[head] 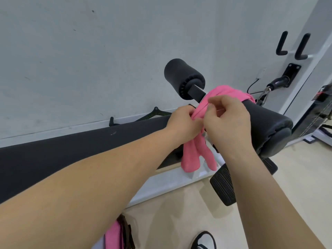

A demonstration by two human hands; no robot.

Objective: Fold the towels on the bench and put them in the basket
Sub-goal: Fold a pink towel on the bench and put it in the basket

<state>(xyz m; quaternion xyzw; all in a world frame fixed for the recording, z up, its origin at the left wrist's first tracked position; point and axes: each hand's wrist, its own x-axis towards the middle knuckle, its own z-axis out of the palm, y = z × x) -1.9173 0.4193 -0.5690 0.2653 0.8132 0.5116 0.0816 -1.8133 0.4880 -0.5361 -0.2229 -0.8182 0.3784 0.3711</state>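
Towel (pixel 190 159), pink and bunched, drapes over the bench (pixel 269 123) pad beside the foam roller (pixel 181 76). Left hand (pixel 183 123) and right hand (pixel 228 121) both pinch its gathered edge with curled fingers. Pulled unevenly, it may snag on the roller bar (pixel 196 92) or slide floorward.

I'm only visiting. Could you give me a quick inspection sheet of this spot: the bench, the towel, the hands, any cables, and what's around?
Surface: black padded bench, towel draped across its far end.
Job's things: one pink towel, bunched, hanging down the near side; basket not clearly seen.
Clutter: pink and brown cloth at the bottom edge.
Hands: left hand grips the towel; right hand pinches it.
Cables: thin black cable by the wall.
Surroundings: foam roller, wall hooks, one shoe on the floor.
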